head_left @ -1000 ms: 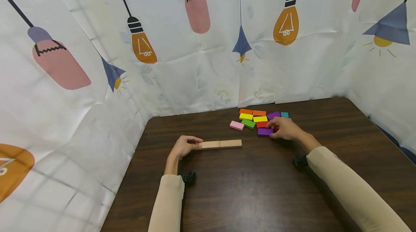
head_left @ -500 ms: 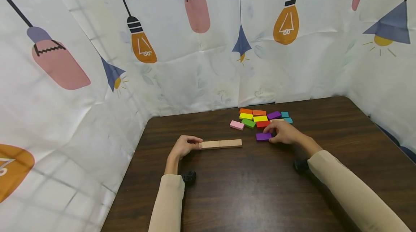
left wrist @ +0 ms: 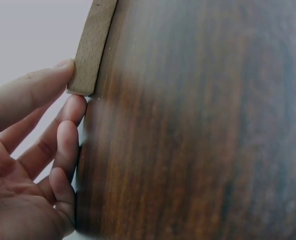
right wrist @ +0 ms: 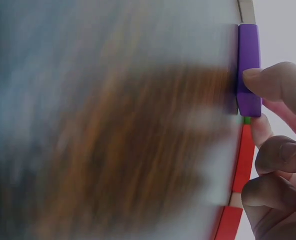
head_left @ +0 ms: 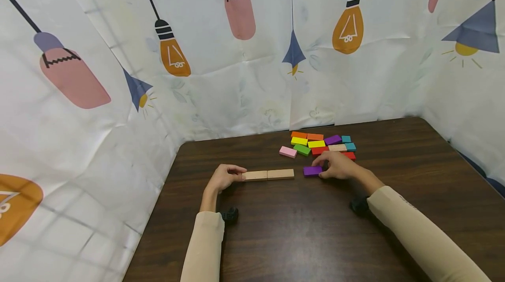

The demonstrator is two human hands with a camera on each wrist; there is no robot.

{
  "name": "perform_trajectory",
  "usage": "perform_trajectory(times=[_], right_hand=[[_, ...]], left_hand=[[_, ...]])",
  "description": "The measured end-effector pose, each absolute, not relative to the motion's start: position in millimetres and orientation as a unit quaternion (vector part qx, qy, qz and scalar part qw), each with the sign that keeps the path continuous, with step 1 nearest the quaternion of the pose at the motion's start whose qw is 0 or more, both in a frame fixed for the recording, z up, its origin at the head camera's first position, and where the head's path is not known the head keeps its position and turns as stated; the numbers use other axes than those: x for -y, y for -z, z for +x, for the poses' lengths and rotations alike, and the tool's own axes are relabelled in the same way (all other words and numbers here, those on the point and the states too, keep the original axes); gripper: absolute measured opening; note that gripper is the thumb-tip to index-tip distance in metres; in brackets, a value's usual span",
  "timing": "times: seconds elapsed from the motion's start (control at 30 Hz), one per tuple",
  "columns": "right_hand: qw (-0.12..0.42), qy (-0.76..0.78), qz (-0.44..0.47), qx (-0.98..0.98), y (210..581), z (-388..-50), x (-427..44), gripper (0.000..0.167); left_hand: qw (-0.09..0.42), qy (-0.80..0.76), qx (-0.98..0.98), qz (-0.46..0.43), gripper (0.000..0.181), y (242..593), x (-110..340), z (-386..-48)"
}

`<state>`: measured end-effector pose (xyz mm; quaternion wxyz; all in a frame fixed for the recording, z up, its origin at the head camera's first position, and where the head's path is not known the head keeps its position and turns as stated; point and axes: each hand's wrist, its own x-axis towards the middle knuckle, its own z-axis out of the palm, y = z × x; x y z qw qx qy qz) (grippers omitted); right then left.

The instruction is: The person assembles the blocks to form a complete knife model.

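Two plain wooden blocks lie end to end in a row, the left wooden block [head_left: 255,176] meeting the right wooden block [head_left: 280,174]. My left hand [head_left: 225,178] holds the row's left end; in the left wrist view the thumb [left wrist: 57,80] lies against that block's end, with the other fingers curled beside it. A purple block [head_left: 312,171] lies flat on the table, a small gap to the right of the row. My right hand [head_left: 338,165] pinches its right end, the thumb [right wrist: 268,82] on its near side in the right wrist view.
Behind the right hand lies a cluster of coloured blocks: a pink block [head_left: 288,152], a green block [head_left: 302,149], a red block [head_left: 319,150], another purple block [head_left: 333,140] and several more. A patterned cloth [head_left: 252,84] hangs behind the dark table [head_left: 284,233].
My right hand has drawn the purple block out of the cluster, toward me and leftward, closer to the wooden row. The left hand and the wooden blocks stay where they were.
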<state>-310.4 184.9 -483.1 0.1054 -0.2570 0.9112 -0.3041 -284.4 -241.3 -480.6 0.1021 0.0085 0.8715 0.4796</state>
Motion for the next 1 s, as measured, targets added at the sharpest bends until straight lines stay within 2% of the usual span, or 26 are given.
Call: perform_trajectory(times=[0.57, 1.0], right_hand=[[0.126, 0.308, -0.262, -0.906, 484, -313, -165, 0.031], [0.122, 0.315, -0.272, -0.901, 485, -316, -157, 0.03]], left_hand=[[0.103, -0.478, -0.872, 0.007, 0.022, 483, 243, -287], [0.107, -0.479, -0.871, 0.003, 0.022, 483, 241, -286]])
